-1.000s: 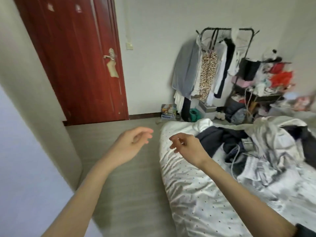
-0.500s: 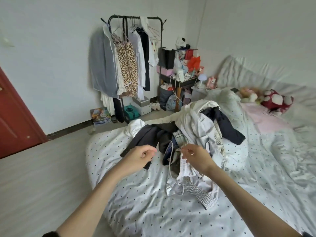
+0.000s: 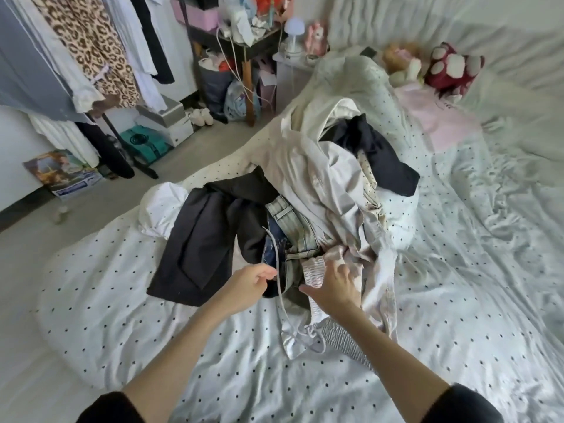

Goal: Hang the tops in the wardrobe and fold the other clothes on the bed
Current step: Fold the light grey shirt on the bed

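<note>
By the wall on the left a clothes rack (image 3: 91,50) carries hanging tops. The pile of clothes (image 3: 305,203) lies in the middle of the bed (image 3: 152,300), toward its foot edge. The left hand (image 3: 248,285) pinches a thin pale strap (image 3: 276,270) with curled fingers. The right hand (image 3: 334,290), fingers spread apart, rests on a pale smocked garment (image 3: 314,270) at the pile's near side.

View now swung off the door, down onto the clothes pile (image 3: 320,190) on the bed (image 3: 128,288). Left hand (image 3: 248,283) now pinching a thin pale strap (image 3: 276,261). Right hand (image 3: 332,288) now spread flat on the shirred pale garment (image 3: 314,270), no longer pinching.
</note>
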A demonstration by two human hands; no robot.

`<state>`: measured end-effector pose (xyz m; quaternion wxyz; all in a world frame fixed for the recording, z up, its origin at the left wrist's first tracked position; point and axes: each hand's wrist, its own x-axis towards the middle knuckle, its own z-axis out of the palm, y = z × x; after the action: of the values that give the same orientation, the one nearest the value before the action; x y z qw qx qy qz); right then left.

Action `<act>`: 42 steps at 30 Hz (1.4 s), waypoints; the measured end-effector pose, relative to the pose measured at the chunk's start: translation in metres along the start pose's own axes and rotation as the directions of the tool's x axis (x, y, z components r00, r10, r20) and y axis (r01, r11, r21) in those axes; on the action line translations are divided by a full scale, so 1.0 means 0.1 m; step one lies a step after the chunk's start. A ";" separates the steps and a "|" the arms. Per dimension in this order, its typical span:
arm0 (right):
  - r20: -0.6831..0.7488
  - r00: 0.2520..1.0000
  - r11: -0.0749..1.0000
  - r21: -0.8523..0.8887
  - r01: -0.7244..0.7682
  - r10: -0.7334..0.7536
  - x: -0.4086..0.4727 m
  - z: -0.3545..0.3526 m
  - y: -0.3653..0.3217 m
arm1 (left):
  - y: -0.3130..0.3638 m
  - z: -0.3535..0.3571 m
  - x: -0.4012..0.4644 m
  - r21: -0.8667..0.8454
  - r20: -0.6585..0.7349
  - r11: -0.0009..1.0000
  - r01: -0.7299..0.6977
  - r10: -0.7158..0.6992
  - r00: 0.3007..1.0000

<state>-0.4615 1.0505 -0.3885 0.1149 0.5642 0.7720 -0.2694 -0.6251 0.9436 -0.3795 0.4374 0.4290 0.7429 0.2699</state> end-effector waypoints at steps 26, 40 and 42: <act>-0.590 0.796 0.905 0.399 0.147 0.131 -0.96 -0.93 1.26 | 1.62 1.11 0.26 0.208 -0.028 0.828 -0.521 0.537 0.843; -0.726 0.676 0.881 0.393 0.262 0.123 -1.75 -1.38 1.93 | 2.31 1.46 -0.78 0.607 0.067 0.580 -0.543 0.643 0.763; -0.753 0.654 0.895 0.338 0.291 0.072 -1.81 -1.41 1.93 | 2.40 1.56 -0.88 0.575 0.025 0.569 -0.588 0.706 0.708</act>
<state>-0.2028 1.0231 -0.2393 -0.3574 0.5858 0.7039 -0.1833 -0.3688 0.9875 -0.2298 0.0867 0.7463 0.6176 0.2325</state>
